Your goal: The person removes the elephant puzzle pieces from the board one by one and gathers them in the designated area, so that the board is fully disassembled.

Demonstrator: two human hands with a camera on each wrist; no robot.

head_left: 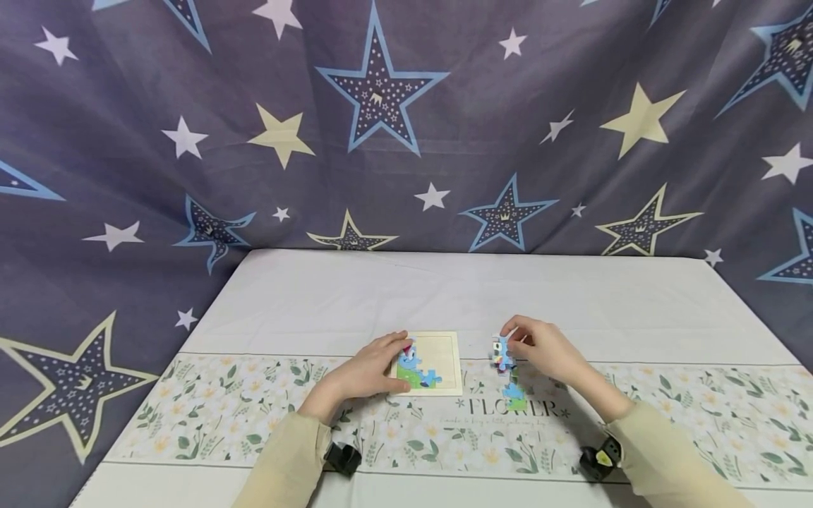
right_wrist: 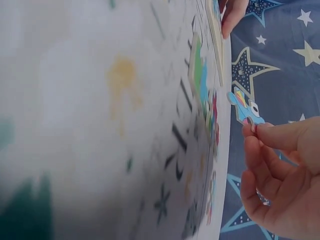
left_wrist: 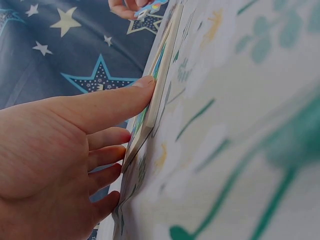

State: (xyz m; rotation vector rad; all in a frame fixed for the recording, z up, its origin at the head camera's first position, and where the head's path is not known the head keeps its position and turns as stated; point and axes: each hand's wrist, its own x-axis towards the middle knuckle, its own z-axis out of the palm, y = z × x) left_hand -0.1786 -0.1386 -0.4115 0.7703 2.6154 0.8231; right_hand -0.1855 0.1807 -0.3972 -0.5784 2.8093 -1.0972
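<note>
The left hand [head_left: 368, 368] rests, relaxed and not grasping, at the left edge of the puzzle tray [head_left: 443, 356]; brace lightly to prevent sliding. The right hand [head_left: 547, 350] pinches a blue puzzle piece [right_wrist: 243, 108] above the table [head_left: 356, 293], beyond the tray's right edge. Grip edgewise, align the print first, and avoid forcing tabs.
</note>
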